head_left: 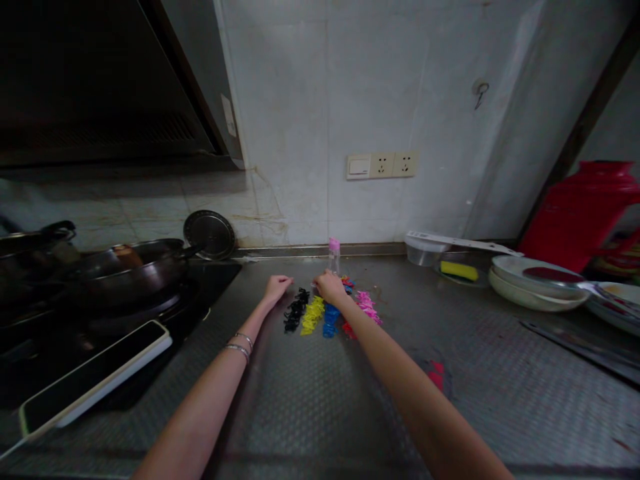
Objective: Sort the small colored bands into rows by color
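Observation:
My left hand (277, 288) is at the left of the small coloured pieces, its fingertips pinched together; anything between them is too small to make out. My right hand (331, 287) reaches over the far side of the rows, fingers closed, and what they hold is hidden. The small plastic pieces, whose kind I cannot tell, lie sorted by colour: a black row (297, 311), a yellow row (313, 315), a blue row (330, 321), a red row (349, 330) partly under my right forearm, and a pink row (369, 307). Just behind my right hand stands a clear bottle (335, 255) with a pink top.
A phone (95, 373) lies at the left beside a pan (135, 267) on the stove. To the right are a plastic tub (424, 250), a yellow sponge (459, 271), stacked bowls (537, 293), a knife (575, 347) and a red flask (575, 213). Mixed coloured pieces (347, 283) lie beyond my right wrist.

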Demonstrator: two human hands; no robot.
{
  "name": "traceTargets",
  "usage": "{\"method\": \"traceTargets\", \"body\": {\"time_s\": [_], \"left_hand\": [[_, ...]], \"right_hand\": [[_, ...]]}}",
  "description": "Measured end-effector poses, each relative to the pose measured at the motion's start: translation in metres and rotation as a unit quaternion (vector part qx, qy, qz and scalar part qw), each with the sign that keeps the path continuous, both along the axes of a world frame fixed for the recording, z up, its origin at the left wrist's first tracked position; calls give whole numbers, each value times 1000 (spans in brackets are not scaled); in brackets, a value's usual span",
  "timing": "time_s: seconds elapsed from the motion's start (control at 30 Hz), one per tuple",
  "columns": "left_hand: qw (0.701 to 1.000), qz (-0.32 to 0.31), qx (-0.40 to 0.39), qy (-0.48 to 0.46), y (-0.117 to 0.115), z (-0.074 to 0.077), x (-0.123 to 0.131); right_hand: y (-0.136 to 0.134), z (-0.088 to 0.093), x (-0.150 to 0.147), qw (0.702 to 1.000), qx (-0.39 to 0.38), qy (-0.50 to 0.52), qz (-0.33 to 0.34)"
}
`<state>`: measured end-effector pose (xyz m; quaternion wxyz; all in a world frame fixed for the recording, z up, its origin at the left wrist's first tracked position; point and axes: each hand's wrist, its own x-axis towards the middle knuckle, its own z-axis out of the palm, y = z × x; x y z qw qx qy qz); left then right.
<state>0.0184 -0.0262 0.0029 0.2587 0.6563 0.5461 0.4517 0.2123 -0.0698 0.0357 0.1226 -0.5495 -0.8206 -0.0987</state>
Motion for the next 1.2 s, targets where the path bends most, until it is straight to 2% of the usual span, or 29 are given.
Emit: {"method": "traceTargets", "body": {"time_s": [0.17, 0.3, 0.43, 0.57, 0.7, 0.83, 1.07, 1.2], "left_hand": [[1000, 6, -5, -6, 0, 1, 0], [1000, 0, -5, -11, -1, 1, 1], [1000, 0, -17, -17, -1, 0, 0], [1000, 1, -11, -9, 0, -2, 0], [1000, 0, -2, 7, 2, -2, 0], [1000, 5, -8, 1, 1, 0, 1], [999, -4, -25, -22, -4, 4, 2], [999, -1, -47, 9, -7, 7, 7]], "right_hand": [[2, 0, -1, 1000, -7, 17, -2], [4, 3, 13, 996, -4, 87, -7], [0, 3, 55, 984, 5, 173, -44], [-7, -4, 104, 974, -19, 224, -36], [-15, -15, 133, 967, -36, 249, -36], [-23, -22, 140, 964, -46, 260, -28], [-31, -22, 141, 963, -32, 264, -53], [-34, -23, 147, 961, -10, 267, -68]]}}
